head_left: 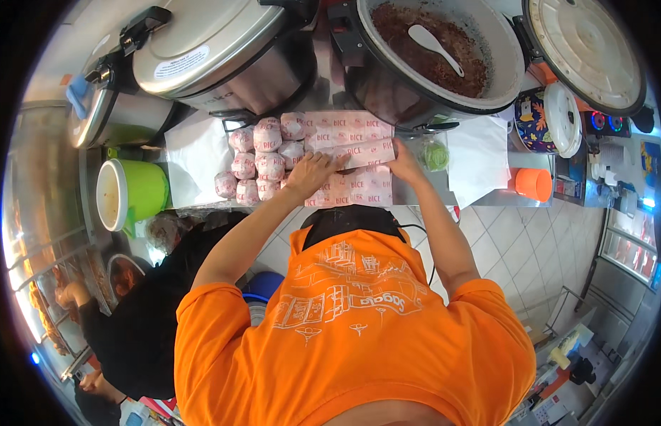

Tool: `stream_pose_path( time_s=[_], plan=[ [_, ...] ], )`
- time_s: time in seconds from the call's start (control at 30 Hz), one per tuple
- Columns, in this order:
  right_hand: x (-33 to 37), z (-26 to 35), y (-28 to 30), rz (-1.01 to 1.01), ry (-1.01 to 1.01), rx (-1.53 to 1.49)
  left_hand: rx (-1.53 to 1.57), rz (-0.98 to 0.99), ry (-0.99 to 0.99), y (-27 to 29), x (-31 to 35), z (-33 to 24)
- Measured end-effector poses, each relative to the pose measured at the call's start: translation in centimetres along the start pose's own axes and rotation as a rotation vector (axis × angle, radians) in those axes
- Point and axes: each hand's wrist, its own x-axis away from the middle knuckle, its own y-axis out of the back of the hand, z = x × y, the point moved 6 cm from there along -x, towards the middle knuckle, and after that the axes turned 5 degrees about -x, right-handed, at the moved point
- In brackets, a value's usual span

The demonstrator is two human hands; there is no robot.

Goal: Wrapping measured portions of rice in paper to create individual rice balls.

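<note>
Pink-and-white printed wrapping paper lies on the counter in front of me, with a band of it folded across the middle. My left hand has its fingers bent onto the left end of that fold. At the fold's other end, my right hand grips the paper's edge between thumb and fingers. What lies inside the fold is hidden; only a dark gap shows under it. Several round paper-wrapped bundles in the same print are piled close to the left of my left hand.
An open cooker holds brown food and a white paddle. A lidded steel cooker stands left of it. A green bucket, an orange cup and a patterned pot flank the counter. A person in black works at left.
</note>
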Motion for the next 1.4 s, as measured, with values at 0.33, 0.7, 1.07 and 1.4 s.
stream_pose_path(
  time_s=[0.33,0.7,1.07,1.4],
  plan=[
    [8.4,0.0,-2.7,0.034,-0.197,-0.545,0.43,-0.041,0.06,2.7,-0.4,-3.5],
    [3.6,6.4,-5.1,0.23,0.659,0.712,0.736,-0.227,0.414,0.4,-2.0,0.4],
    [-2.6,-1.3,-3.1,0.33,0.114,0.157,1.141,0.1,0.704,-6.9,0.8,5.8],
    [-0.8,2.4,-5.4,-0.077,0.218,0.631,0.632,-0.293,0.82,-5.7,-0.4,2.1]
  ],
)
